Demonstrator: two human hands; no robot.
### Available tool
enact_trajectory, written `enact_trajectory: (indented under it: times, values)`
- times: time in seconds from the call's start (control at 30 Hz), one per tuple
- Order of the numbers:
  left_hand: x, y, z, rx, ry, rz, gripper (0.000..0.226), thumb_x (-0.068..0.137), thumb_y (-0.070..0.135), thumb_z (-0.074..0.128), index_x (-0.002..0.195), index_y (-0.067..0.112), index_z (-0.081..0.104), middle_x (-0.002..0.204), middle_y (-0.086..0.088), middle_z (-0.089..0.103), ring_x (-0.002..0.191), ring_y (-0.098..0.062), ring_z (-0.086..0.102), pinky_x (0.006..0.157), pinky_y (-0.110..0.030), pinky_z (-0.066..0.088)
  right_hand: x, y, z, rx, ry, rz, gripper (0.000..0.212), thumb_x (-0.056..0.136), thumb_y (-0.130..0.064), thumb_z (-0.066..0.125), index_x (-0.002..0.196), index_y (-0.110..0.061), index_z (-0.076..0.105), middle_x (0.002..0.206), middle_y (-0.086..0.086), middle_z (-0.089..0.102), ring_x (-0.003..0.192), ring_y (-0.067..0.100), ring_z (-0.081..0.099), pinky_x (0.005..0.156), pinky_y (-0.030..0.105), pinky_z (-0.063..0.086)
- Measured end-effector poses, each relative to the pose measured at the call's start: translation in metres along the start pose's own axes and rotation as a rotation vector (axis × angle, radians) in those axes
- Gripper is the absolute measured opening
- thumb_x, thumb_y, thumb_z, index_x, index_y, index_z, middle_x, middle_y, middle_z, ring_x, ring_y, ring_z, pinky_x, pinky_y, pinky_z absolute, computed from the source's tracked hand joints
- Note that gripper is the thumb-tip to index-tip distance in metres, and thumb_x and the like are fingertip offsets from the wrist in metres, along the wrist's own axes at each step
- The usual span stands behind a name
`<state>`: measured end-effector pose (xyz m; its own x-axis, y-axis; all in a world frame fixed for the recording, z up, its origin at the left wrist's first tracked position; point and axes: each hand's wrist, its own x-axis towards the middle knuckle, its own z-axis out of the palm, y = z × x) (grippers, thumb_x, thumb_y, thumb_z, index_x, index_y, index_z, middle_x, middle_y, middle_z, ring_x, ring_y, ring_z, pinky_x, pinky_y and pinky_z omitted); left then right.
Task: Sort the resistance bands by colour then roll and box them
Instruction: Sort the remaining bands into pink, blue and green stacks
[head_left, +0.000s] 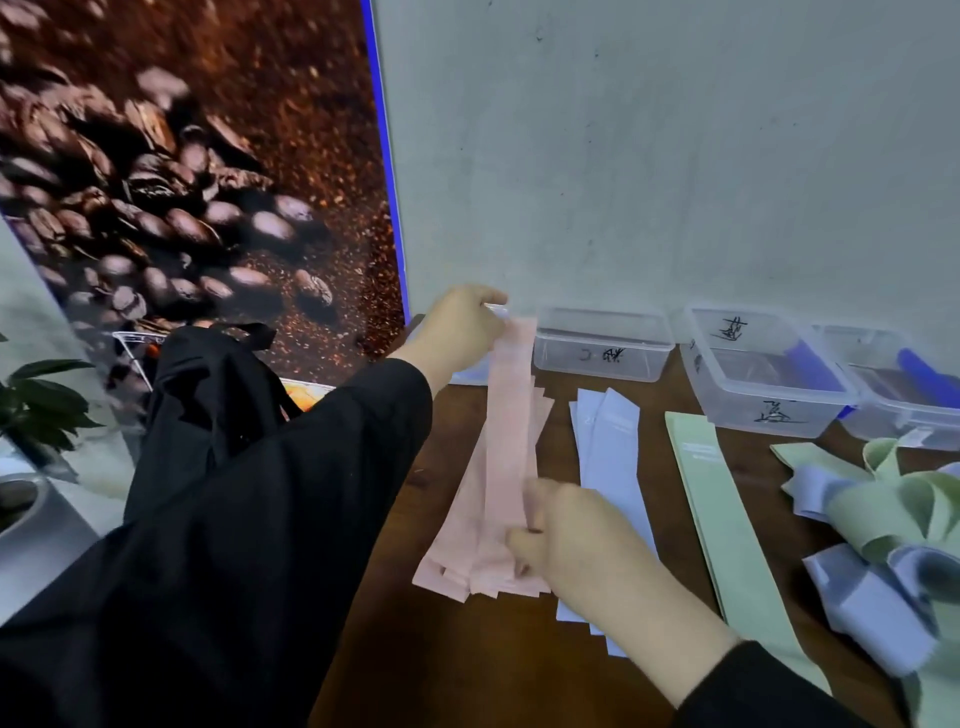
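Left hand (462, 325) pinches the far end of a pink band (509, 415); right hand (566, 535) grips its near end over the pink pile (467, 545). Lilac bands (608, 457) and green bands (727, 519) lie alongside. Clear boxes (602, 353) carry unreadable black scrawl. An unsorted heap (904, 530) sits right.

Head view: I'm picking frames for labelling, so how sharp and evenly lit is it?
Head view: soft, even light with no hard shadows or glare; wide-angle bending tilts the wall and poster; left hand and right hand slightly blurred on the pink band; box labels are smeared, unreadable.
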<state>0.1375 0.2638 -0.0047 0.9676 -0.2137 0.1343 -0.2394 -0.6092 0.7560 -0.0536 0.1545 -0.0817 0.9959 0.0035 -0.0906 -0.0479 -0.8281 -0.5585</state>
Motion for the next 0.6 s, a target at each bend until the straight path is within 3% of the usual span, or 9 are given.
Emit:
enact_trajectory:
  times: [0.07,0.17,0.23,0.3,0.5,0.6]
  values:
    - [-0.007,-0.012,0.016,0.129,-0.020,0.017,0.045,0.096,0.010,0.056,0.141,0.016,0.054,0.129,-0.007,0.063,0.113,-0.026,0.063,0.085,-0.023,0.046,-0.003,0.004,0.000,-0.300,0.097,-0.020,0.033,0.099,-0.042,0.055,0.126,-0.024,0.057,0.101,-0.004,0.059,0.095,0.015,0.058,0.070,0.024,0.047]
    - [-0.029,-0.034,0.047,0.226,-0.109,0.034,0.034,0.098,0.017,0.054,0.131,0.020,0.061,0.119,-0.003,0.064,0.101,-0.021,0.060,0.074,-0.022,0.043,-0.007,0.015,0.001,-0.360,0.193,-0.122,0.041,0.103,-0.046,0.046,0.138,-0.027,0.054,0.124,-0.007,0.057,0.114,0.014,0.052,0.096,0.029,0.044]
    - [-0.045,-0.049,0.067,0.366,-0.170,0.056,0.034,0.096,0.033,0.057,0.129,0.023,0.062,0.124,-0.002,0.061,0.107,-0.022,0.056,0.085,-0.030,0.045,-0.007,0.022,0.008,-0.370,0.125,-0.155,0.041,0.105,-0.046,0.041,0.139,-0.028,0.056,0.137,-0.008,0.054,0.126,0.013,0.049,0.115,0.033,0.029]
    - [-0.060,-0.059,0.080,0.528,-0.149,0.036,0.049,0.093,0.051,0.058,0.135,0.026,0.057,0.128,-0.004,0.055,0.117,-0.027,0.051,0.094,-0.040,0.044,-0.009,0.026,0.016,-0.337,0.070,-0.150,0.043,0.106,-0.044,0.040,0.144,-0.027,0.053,0.148,-0.009,0.049,0.135,0.012,0.045,0.125,0.035,0.011]
    - [-0.075,-0.064,0.086,0.517,-0.093,-0.011,0.059,0.091,0.058,0.056,0.141,0.025,0.048,0.132,-0.006,0.055,0.119,-0.030,0.051,0.095,-0.042,0.044,-0.007,0.022,0.023,-0.171,0.091,-0.243,0.041,0.107,-0.040,0.042,0.147,-0.033,0.049,0.149,-0.015,0.050,0.134,0.006,0.049,0.119,0.019,0.007]
    - [-0.078,-0.058,0.086,0.556,-0.131,-0.012,0.063,0.088,0.053,0.064,0.141,0.024,0.047,0.132,-0.005,0.054,0.120,-0.031,0.050,0.095,-0.042,0.044,-0.008,0.023,0.021,-0.157,0.078,-0.277,0.040,0.107,-0.043,0.042,0.146,-0.035,0.050,0.150,-0.016,0.050,0.135,0.006,0.048,0.117,0.018,0.005]
